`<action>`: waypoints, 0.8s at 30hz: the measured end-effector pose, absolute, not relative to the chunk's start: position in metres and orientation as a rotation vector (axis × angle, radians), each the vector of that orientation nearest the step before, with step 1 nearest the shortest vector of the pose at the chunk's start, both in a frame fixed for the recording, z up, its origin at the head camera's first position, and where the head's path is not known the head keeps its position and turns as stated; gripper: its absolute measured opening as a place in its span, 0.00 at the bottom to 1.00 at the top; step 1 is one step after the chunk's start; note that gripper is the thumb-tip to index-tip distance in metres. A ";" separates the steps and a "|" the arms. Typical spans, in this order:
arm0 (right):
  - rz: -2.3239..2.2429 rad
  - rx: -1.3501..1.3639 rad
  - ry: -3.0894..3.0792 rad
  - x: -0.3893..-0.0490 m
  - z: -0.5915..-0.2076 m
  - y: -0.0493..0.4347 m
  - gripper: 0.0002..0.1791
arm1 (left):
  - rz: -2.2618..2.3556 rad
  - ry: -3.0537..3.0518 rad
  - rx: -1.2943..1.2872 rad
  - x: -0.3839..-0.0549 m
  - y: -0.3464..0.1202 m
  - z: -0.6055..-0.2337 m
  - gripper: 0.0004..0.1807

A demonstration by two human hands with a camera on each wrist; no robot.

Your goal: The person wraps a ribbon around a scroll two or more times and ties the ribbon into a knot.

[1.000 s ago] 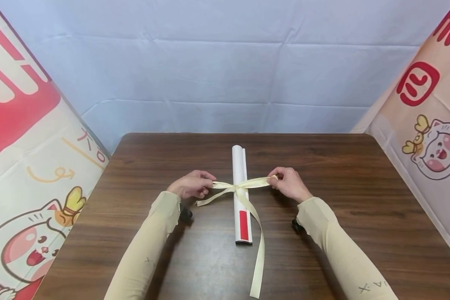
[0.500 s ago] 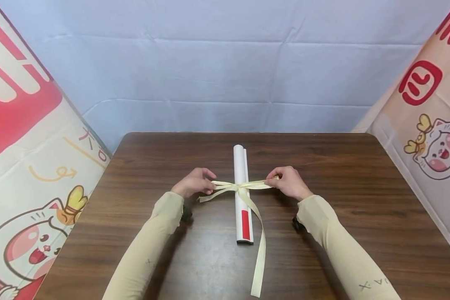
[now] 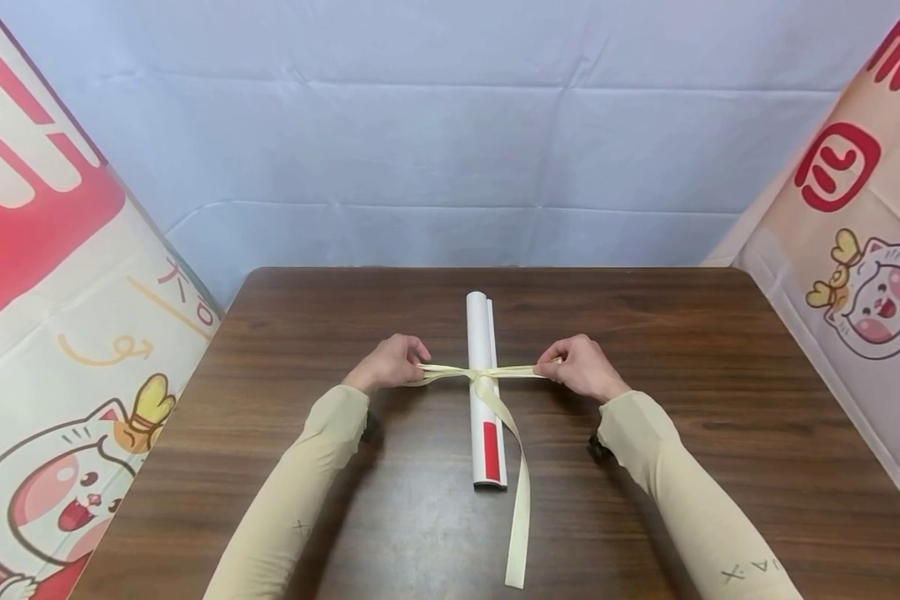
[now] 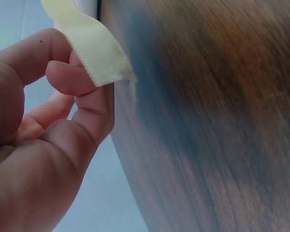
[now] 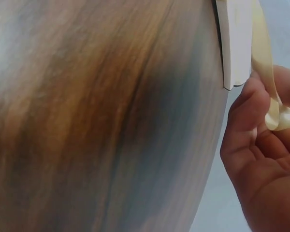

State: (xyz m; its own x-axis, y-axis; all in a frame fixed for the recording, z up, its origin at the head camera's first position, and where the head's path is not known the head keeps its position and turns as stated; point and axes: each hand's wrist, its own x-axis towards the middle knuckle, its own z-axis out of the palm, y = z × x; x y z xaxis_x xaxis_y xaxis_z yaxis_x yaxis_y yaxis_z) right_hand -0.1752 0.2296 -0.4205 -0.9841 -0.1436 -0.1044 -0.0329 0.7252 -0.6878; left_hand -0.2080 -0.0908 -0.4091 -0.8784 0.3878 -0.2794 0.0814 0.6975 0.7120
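Note:
A white roll [image 3: 482, 400] with a red patch lies lengthwise on the table, a pale yellow ribbon [image 3: 522, 492] tied around its middle. Left of the knot, my left hand [image 3: 385, 364] pinches a loop of ribbon between thumb and finger. On the right side my right hand [image 3: 579, 368] pinches the opposite loop, and both stretch taut and narrow. One long tail hangs from the knot toward the near edge. In the left wrist view a short ribbon end [image 4: 99, 50] lies over the fingers. The right wrist view has folded ribbon [image 5: 262, 46] at the fingertips.
The dark brown wooden table [image 3: 682, 350] has rounded far corners. A pale blue cloth [image 3: 435, 150] hangs behind it. Printed banners with cartoon cats stand at the left [image 3: 60, 350] and right [image 3: 862, 250] sides.
The ribbon loops have gone from wide to narrow and straight between the hands. The short left tail has lifted toward the left hand, and the roll has shifted slightly right.

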 end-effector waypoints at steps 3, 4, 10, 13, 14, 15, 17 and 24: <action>-1.103 -0.144 2.765 -0.176 -0.422 0.230 0.09 | 1.069 2.455 0.339 -0.207 -0.093 -0.410 0.15; -1.109 -0.145 2.764 -0.176 -0.422 0.230 0.09 | 1.091 2.442 0.329 -0.206 -0.094 -0.410 0.15; -1.198 -0.141 2.757 -0.178 -0.425 0.230 0.08 | 1.295 2.371 0.262 -0.208 -0.098 -0.414 0.17; -1.249 -0.162 2.746 -0.178 -0.426 0.230 0.09 | 1.339 2.341 0.234 -0.211 -0.099 -0.417 0.16; -1.259 -0.172 2.744 -0.178 -0.427 0.230 0.10 | 1.344 2.330 0.230 -0.211 -0.100 -0.418 0.15; -1.266 -0.182 2.743 -0.178 -0.428 0.231 0.11 | 1.343 2.323 0.227 -0.212 -0.101 -0.419 0.15; -1.278 -0.193 2.743 -0.178 -0.428 0.231 0.12 | 1.349 2.309 0.234 -0.212 -0.102 -0.420 0.14; -1.239 -0.171 2.764 -0.176 -0.429 0.233 0.20 | 1.365 2.298 0.213 -0.209 -0.108 -0.418 0.16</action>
